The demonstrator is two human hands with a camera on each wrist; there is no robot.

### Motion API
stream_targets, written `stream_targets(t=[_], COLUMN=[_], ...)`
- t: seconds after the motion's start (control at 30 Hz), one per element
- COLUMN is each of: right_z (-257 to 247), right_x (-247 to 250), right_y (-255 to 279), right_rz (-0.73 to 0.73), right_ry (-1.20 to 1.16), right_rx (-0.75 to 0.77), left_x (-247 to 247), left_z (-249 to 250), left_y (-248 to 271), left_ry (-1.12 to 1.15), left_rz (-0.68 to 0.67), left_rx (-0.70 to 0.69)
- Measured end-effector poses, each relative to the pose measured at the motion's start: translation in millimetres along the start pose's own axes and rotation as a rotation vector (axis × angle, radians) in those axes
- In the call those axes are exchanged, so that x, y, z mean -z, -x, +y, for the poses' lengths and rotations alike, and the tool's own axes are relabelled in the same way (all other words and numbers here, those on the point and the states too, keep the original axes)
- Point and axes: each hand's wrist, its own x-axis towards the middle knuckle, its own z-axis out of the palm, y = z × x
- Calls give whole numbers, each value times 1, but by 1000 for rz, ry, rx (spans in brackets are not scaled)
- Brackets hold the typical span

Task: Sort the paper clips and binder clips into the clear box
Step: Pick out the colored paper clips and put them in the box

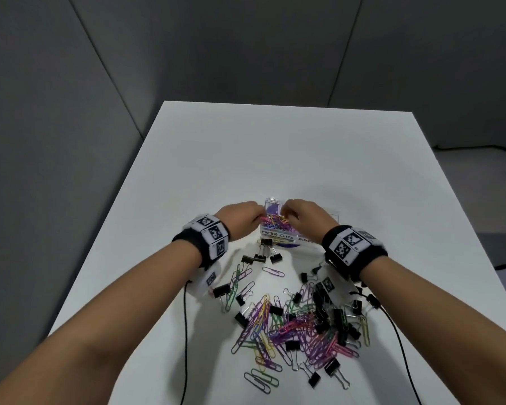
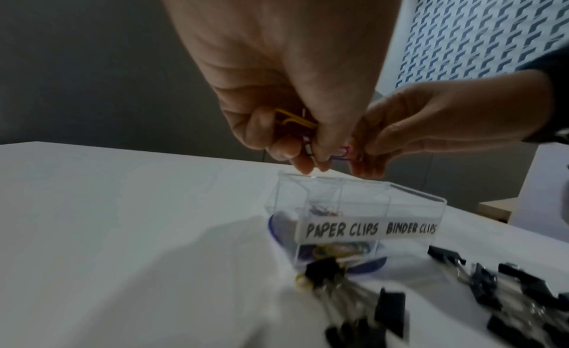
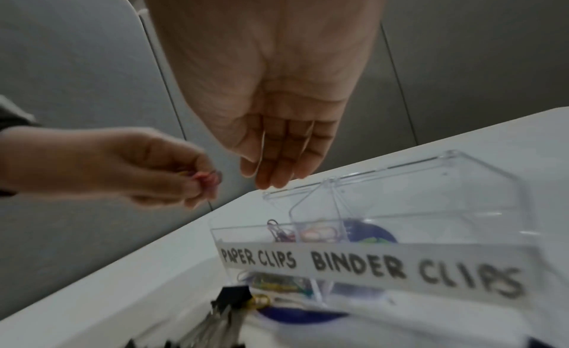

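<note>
The clear box (image 1: 278, 234) stands mid-table, labelled PAPER CLIPS on the left and BINDER CLIPS on the right. Coloured paper clips (image 1: 275, 224) lie in its left compartment (image 3: 246, 234). My left hand (image 1: 247, 217) hovers over that compartment and grips a small bunch of yellow, pink and purple paper clips (image 2: 295, 120) in curled fingers. My right hand (image 1: 292, 213) is just beside it above the box (image 2: 354, 207), fingers (image 3: 277, 168) fairly straight and pointing down, with nothing seen in them. The binder clips side (image 3: 431, 207) looks empty.
A mixed pile of coloured paper clips and black binder clips (image 1: 298, 323) lies in front of the box. A few binder clips (image 1: 265, 252) sit at the box's front wall. A blue disc (image 2: 369, 265) shows under the box. Wrist cables (image 1: 185, 331) trail toward me.
</note>
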Motion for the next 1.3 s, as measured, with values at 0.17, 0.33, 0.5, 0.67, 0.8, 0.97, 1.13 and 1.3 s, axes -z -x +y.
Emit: stream_targets(t=[0.17, 0.33, 0.5, 0.67, 0.8, 0.97, 1.13, 1.3], right_z=[12, 17, 6, 0, 8, 13, 15, 16], right_x=[-12, -23, -35, -54, -69, -70, -62, -63], right_y=[31, 49, 50, 37, 38, 45, 51, 50], right_rz=[-44, -34, -169, -200, -224, -228, -193, -116], right_ry=[51, 95, 167, 294, 439, 413, 485, 580], right_rx=[-8, -125, 33, 227, 245, 173, 164, 238], left_x=[6, -2, -4, 2, -16, -53, -68, -64], left_z=[30, 32, 28, 25, 10, 1, 7, 14], left_y=[-27, -34, -36, -20, 2, 15, 13, 10], left_ry=[-34, -78, 61, -36, -176, -185, -142, -129], left_rz=[33, 7, 3, 157, 33, -94, -92, -27], left_rx=[-73, -53, -20, -47, -58, -10, 77, 69])
